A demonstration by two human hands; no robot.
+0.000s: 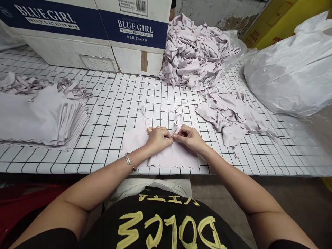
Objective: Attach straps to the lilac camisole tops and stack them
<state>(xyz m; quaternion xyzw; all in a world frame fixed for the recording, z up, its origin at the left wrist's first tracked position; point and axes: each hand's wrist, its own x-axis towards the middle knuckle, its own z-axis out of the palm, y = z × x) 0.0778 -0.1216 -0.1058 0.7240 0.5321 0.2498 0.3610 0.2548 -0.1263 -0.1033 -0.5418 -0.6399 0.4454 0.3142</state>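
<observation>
A pale pink strappy garment (172, 157) lies flat near the front edge of the table, its thin straps pointing away from me. My left hand (159, 139) pinches the garment's upper edge with thumb and forefinger. Close against it, my right hand (188, 137) is also closed in a pinch on the same edge, by the base of the right strap (178, 119). The fingertips of both hands nearly meet at the middle of the neckline. What exactly lies between them is too small to make out.
A neat stack of folded pink garments (33, 117) sits at left. Behind stands a large beer carton (137, 58). A crumpled heap of pink garments (194, 52) is at the back, with a few loose garments (228, 114) nearer. A full white plastic bag (290, 69) rests at right on the checked tablecloth (109, 103).
</observation>
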